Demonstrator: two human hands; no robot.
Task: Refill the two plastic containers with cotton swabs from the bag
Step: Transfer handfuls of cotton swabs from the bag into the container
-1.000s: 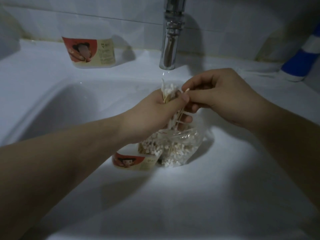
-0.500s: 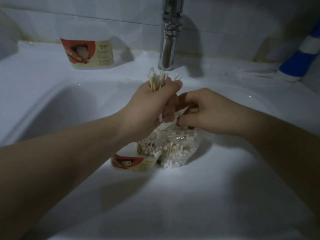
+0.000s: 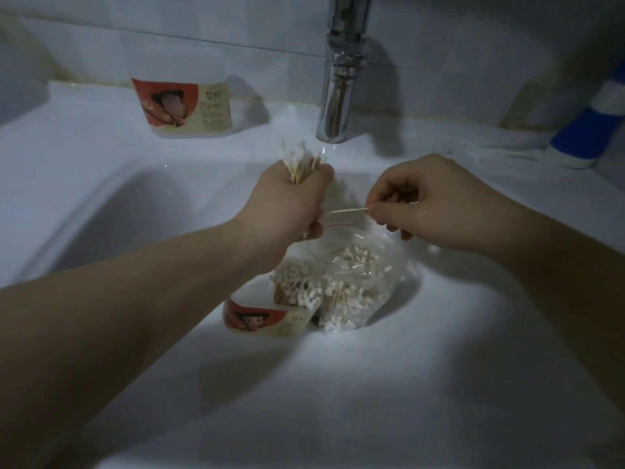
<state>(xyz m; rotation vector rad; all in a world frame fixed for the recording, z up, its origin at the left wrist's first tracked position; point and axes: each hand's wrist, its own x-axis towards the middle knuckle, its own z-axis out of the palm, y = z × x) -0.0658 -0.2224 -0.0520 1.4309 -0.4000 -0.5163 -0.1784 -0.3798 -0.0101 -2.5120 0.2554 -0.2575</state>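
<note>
My right hand (image 3: pixel 433 204) is up off the bag (image 3: pixel 368 262) now, pinching one swab (image 3: pixel 348 210) level, its stick pointing toward my left hand (image 3: pixel 291 201). The left fist grips a bunch (image 3: pixel 301 160), heads up, near the tap (image 3: pixel 341 79). The bag sits in the sink (image 3: pixel 101 198), against a container (image 3: pixel 270 319) packed with swabs. A second container (image 3: pixel 182 106) stands on the back ledge.

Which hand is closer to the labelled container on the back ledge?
Left. The left hand, gripping swabs, is in front and right of the container; the right hand is farther right, past the tap.
</note>
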